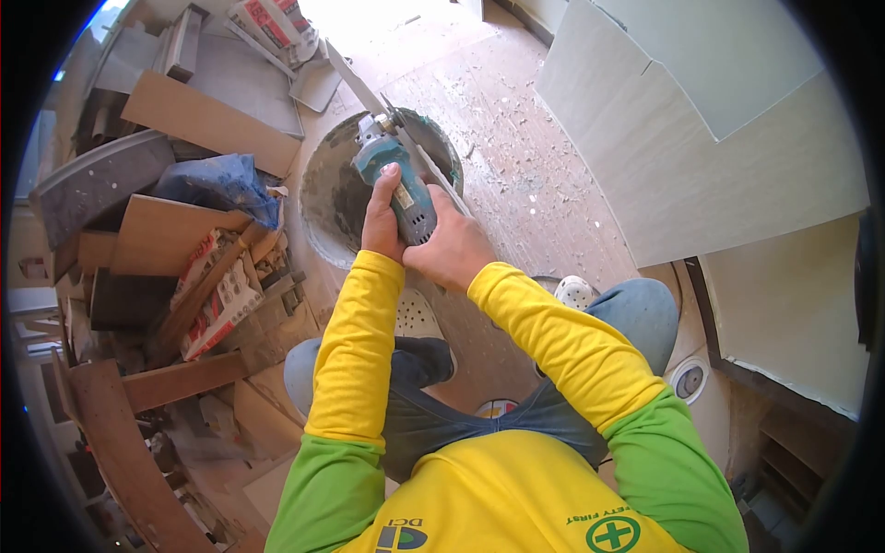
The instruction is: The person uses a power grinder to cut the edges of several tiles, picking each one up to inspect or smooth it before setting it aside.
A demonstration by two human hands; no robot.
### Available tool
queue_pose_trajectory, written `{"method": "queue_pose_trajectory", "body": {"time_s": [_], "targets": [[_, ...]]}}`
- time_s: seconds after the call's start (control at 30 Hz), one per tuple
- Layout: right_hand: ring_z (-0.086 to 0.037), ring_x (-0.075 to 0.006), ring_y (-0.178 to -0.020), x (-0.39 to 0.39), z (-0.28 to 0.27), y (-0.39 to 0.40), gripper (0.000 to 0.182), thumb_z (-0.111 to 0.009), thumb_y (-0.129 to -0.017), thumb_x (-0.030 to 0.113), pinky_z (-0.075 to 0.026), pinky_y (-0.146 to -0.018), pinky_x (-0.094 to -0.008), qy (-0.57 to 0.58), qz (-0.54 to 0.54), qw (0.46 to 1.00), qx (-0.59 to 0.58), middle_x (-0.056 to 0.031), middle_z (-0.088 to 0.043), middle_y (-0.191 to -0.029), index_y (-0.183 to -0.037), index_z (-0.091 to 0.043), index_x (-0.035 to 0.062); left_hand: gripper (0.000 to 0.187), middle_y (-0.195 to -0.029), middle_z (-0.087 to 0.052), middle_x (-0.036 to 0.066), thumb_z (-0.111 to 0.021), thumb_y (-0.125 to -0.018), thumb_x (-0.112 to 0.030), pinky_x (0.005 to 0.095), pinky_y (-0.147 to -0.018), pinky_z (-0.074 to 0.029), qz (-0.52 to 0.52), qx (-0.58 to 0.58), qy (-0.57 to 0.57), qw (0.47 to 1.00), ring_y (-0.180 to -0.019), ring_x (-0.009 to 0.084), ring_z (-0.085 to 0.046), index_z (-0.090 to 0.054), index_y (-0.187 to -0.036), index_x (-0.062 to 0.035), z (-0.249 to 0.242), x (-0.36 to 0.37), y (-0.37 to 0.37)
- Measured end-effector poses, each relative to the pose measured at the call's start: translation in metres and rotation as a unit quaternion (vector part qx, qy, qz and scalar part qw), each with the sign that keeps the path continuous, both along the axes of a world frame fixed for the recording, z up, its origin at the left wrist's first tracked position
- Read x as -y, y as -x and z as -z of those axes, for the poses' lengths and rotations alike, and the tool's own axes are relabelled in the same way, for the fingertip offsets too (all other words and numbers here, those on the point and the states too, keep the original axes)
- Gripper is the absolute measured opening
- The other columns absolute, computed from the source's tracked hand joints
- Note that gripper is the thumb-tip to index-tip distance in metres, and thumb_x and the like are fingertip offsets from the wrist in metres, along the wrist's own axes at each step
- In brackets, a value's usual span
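A teal angle grinder point(406, 189) is held in front of me over a round, dirt-stained bucket point(323, 217), its head pointing away from me. My left hand point(383, 217) is closed around the left side of its body, with the thumb on top. On the other side, my right hand point(452, 244) wraps the rear of the body. A long, thin pale strip point(433, 166) passes across the bucket's mouth, along the grinder's right side and close to my right fingers. Whether those fingers also touch the strip is hidden. The grinder's disc is hard to make out.
Wood boards point(207, 120), a blue plastic bag point(226, 184) and torn sacks point(221, 304) are heaped on the left. Pale chips litter the floor point(516, 138). Large pale panels point(682, 175) stand at the right. A white round object point(689, 380) lies by my right knee.
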State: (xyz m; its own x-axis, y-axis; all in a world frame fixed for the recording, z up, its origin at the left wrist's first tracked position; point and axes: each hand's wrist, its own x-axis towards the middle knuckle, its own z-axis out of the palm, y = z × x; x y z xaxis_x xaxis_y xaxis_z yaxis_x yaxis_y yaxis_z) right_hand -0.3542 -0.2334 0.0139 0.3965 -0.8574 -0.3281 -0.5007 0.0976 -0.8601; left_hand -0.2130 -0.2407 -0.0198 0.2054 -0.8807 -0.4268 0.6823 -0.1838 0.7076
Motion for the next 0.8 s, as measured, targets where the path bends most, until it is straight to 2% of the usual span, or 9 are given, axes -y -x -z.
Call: {"method": "queue_pose_trajectory", "body": {"time_s": [0.57, 0.63, 0.77, 0.8], "targets": [[-0.065, -0.0449, -0.118, -0.0018, -0.0005, 0.0007, 0.101, -0.073, -0.072, 0.032, -0.049, -0.106, -0.0468, -0.015, -0.007, 1.0, -0.006, -0.0306, -0.066, -0.124, -0.159, -0.027, 0.0133, 0.052, -0.103, -0.073, 0.015, -0.071, -0.093, -0.044, 0.0393, -0.081, -0.064, 0.004, 0.003, -0.01, 1.0, -0.086, 0.0259, -0.073, -0.061, -0.119, -0.0002, 0.004, -0.0017, -0.0032], [-0.067, -0.0451, -0.113, -0.003, 0.0053, -0.0014, 0.096, -0.077, -0.072, 0.033, -0.053, -0.1, -0.0472, 0.01, 0.013, 1.0, -0.005, -0.03, -0.068, -0.121, -0.156, -0.034, 0.0127, 0.052, -0.103, -0.072, 0.015, -0.072, -0.093, -0.044, 0.0394, -0.081, -0.064, 0.016, 0.005, -0.01, 1.0, -0.086, 0.0259, -0.073, -0.06, -0.12, -0.0004, 0.0048, -0.0021, -0.0044], [-0.066, -0.0451, -0.113, -0.0023, 0.0044, -0.0006, 0.096, -0.077, -0.071, 0.032, -0.053, -0.101, -0.0469, 0.007, 0.011, 1.0, -0.001, -0.03, -0.067, -0.121, -0.155, -0.034, 0.0122, 0.053, -0.103, -0.072, 0.015, -0.072, -0.093, -0.044, 0.0394, -0.081, -0.064, 0.01, 0.008, -0.013, 1.0, -0.086, 0.0259, -0.073, -0.06, -0.12, -0.0006, 0.0047, -0.0024, -0.0037], [-0.066, -0.0448, -0.116, -0.002, 0.0019, 0.0007, 0.099, -0.075, -0.071, 0.032, -0.051, -0.104, -0.0465, 0.001, 0.001, 1.0, -0.003, -0.0301, -0.067, -0.123, -0.157, -0.031, 0.0123, 0.053, -0.103, -0.072, 0.015, -0.072, -0.093, -0.044, 0.0395, -0.081, -0.064, 0.009, 0.008, -0.012, 1.0, -0.086, 0.0258, -0.073, -0.059, -0.121, -0.0007, 0.0044, -0.0024, -0.0032]]}}
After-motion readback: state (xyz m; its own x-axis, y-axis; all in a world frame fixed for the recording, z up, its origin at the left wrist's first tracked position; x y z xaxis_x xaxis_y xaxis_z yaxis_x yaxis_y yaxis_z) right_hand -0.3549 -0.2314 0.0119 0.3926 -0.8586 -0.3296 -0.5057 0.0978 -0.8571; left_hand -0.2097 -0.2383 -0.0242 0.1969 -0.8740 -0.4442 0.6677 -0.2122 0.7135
